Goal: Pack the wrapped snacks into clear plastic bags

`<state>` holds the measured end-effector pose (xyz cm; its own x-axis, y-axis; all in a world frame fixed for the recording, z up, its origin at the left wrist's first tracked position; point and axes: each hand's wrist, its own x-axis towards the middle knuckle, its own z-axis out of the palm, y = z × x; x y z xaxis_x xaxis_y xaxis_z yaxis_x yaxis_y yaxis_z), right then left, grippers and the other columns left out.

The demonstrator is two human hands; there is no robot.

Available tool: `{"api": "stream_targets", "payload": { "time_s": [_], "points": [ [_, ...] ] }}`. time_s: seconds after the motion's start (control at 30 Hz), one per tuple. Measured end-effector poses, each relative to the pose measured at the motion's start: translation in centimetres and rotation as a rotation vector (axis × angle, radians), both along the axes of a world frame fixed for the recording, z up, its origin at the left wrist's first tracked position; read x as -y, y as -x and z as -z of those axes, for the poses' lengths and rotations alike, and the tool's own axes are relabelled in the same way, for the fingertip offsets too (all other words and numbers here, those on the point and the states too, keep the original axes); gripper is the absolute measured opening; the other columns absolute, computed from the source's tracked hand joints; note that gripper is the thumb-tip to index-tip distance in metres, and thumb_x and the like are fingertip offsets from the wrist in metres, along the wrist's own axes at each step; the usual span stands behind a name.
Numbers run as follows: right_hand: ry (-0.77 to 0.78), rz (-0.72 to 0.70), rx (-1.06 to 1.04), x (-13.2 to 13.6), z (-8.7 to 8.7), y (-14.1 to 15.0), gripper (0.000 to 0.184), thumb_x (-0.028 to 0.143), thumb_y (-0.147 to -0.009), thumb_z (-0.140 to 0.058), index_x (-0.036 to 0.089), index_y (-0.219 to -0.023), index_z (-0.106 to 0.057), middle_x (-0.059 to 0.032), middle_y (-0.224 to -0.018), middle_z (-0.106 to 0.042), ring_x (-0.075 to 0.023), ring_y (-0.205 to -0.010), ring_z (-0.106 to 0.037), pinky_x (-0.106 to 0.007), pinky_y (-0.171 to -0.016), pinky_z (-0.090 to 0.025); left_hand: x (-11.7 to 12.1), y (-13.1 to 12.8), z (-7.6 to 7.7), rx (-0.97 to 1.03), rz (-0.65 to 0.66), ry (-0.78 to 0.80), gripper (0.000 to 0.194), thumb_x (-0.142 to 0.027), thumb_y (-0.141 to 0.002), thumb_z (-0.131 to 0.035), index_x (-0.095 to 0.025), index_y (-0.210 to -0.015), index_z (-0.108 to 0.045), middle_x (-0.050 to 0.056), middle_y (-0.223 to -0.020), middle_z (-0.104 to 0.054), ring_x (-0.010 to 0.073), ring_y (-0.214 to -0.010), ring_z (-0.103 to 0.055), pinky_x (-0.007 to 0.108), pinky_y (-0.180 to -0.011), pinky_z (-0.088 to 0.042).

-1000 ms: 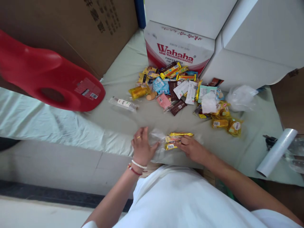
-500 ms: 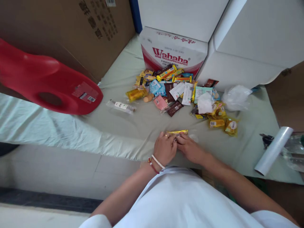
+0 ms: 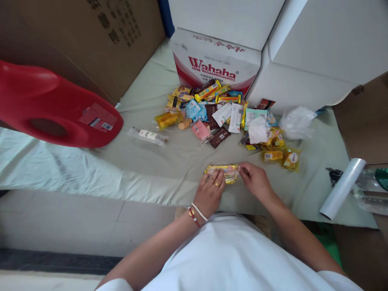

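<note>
Two bare hands work near the close edge of a desk [image 3: 169,169] spread with a pale green cloth. The left hand [image 3: 210,190] lies palm down, fingers resting over the near left part of an oblong bundle of yellow-wrapped snack sticks in clear plastic film [image 3: 222,167]; whether it grips underneath I cannot tell. The right hand [image 3: 255,178] is narrowed, thumb and fingertips drawn together at the bundle's right end, seemingly pinching film.

The bundle lies flat on the cloth and looks light. Its film is probably thin, soft and slick, easy to crease; the sticks inside should be stiffer lengthwise but may snap or crumble if bent or squeezed mid-length. A flat, gentle press on top with a pinch at the ends seems the safest hold.

Well to the right lies a pale, glossy cylindrical roll [image 3: 342,189]. Farther off sits a loose heap of mixed snack packets [image 3: 216,112], against a white-and-red cardboard box [image 3: 216,50].
</note>
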<state>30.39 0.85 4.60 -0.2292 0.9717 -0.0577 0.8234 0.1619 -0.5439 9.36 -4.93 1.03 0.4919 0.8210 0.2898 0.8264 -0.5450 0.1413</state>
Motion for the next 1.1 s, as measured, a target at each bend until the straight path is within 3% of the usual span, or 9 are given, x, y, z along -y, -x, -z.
{"api": "stream_targets", "payload": {
  "time_s": [0.1, 0.23, 0.4, 0.53, 0.6, 0.7, 0.83, 1.0, 1.1],
  "points": [
    [0.040, -0.059, 0.250, 0.1, -1.5, 3.5, 0.023, 0.021, -0.103, -0.043, 0.019, -0.100, -0.065, -0.0080, -0.093, -0.070, -0.0211, -0.083, -0.066, -0.030, -0.072, -0.047, -0.2, 0.1, 0.0, -0.003, 0.047, 0.008, 0.037, -0.015, -0.098, -0.047, -0.015, -0.130, -0.065, 0.013, -0.147, -0.060, 0.0255, -0.139, -0.053, 0.046, -0.115, -0.040],
    [0.063, -0.223, 0.499, -0.1, -1.7, 6.8, 0.027, 0.011, -0.101, -0.041, 0.017, -0.113, -0.064, -0.0126, -0.101, -0.068, -0.0224, -0.086, -0.065, -0.030, -0.070, -0.046, -0.9, 0.9, 0.8, 0.106, 0.124, 0.045, 0.038, -0.013, -0.096, -0.048, -0.011, -0.132, -0.062, 0.017, -0.140, -0.063, 0.0278, -0.137, -0.054, 0.049, -0.116, -0.043],
    [-0.010, -0.475, 0.385, -0.3, -1.6, 5.5, 0.036, 0.016, -0.102, -0.044, 0.008, -0.135, -0.055, -0.0170, -0.117, -0.063, -0.0271, -0.107, -0.059, -0.038, -0.095, -0.049, -2.0, 2.9, 1.5, 0.440, 0.135, 0.100, 0.042, -0.008, -0.096, -0.042, -0.015, -0.135, -0.054, 0.017, -0.134, -0.065, 0.0237, -0.131, -0.058, 0.047, -0.107, -0.054],
    [-0.025, -0.602, 0.278, -0.4, -2.4, 4.2, 0.061, 0.046, -0.096, -0.062, 0.006, -0.141, -0.051, -0.0193, -0.126, -0.058, -0.0317, -0.116, -0.054, -0.045, -0.101, -0.048, -3.2, 3.5, 0.0, 0.519, 0.137, 0.241, 0.043, -0.007, -0.094, -0.046, -0.019, -0.135, -0.052, 0.012, -0.125, -0.069, 0.0230, -0.119, -0.065, 0.044, -0.101, -0.058],
    [-0.010, -0.563, 0.365, -0.6, -2.5, 4.7, 0.049, 0.040, -0.094, -0.064, 0.010, -0.132, -0.058, -0.0187, -0.122, -0.060, -0.0326, -0.112, -0.055, -0.046, -0.096, -0.049, -4.3, 3.4, -1.2, 0.487, 0.172, 0.331, 0.051, -0.006, -0.092, -0.047, -0.021, -0.140, -0.048, 0.011, -0.124, -0.069, 0.0231, -0.114, -0.067, 0.042, -0.096, -0.059],
    [-0.009, -0.445, 0.393, -1.0, -2.4, 5.8, 0.025, 0.021, -0.097, -0.056, 0.014, -0.118, -0.065, -0.0167, -0.114, -0.065, -0.0302, -0.107, -0.059, -0.042, -0.091, -0.050, -6.1, 3.4, -3.3, 0.495, 0.230, 0.379, 0.053, -0.009, -0.093, -0.047, -0.022, -0.144, -0.044, 0.010, -0.121, -0.068, 0.0225, -0.109, -0.067, 0.040, -0.092, -0.060],
    [-0.027, -0.159, -0.031, -0.6, -3.1, 2.0, 0.019, 0.032, -0.097, -0.058, 0.017, -0.100, -0.068, -0.0110, -0.101, -0.068, -0.0251, -0.096, -0.062, -0.038, -0.084, -0.051, -6.8, 4.9, -5.0, 0.685, 0.076, 0.285, 0.049, -0.030, -0.096, -0.057, -0.020, -0.143, -0.044, 0.012, -0.121, -0.063, 0.0227, -0.110, -0.065, 0.042, -0.095, -0.057],
    [-0.316, 0.672, -0.878, -1.6, -5.0, -13.4, 0.031, 0.043, -0.084, -0.074, 0.024, -0.107, -0.064, -0.0003, -0.103, -0.070, -0.0173, -0.090, -0.067, -0.032, -0.079, -0.055, -3.9, 9.4, -2.6, 0.707, -0.320, 0.316, 0.043, -0.042, -0.095, -0.059, -0.018, -0.130, -0.052, 0.008, -0.106, -0.068, 0.0210, -0.097, -0.070, 0.038, -0.090, -0.058],
    [-0.443, 1.042, -1.058, -5.4, -4.8, -22.5, 0.016, 0.028, -0.085, -0.071, 0.022, -0.094, -0.059, 0.0013, -0.095, -0.069, -0.0138, -0.082, -0.067, -0.029, -0.070, -0.056, -1.5, 11.1, -0.2, 0.587, -0.429, 0.321, 0.036, -0.043, -0.096, -0.054, -0.018, -0.121, -0.057, 0.006, -0.097, -0.071, 0.0214, -0.088, -0.071, 0.035, -0.080, -0.058]
  ]
}}
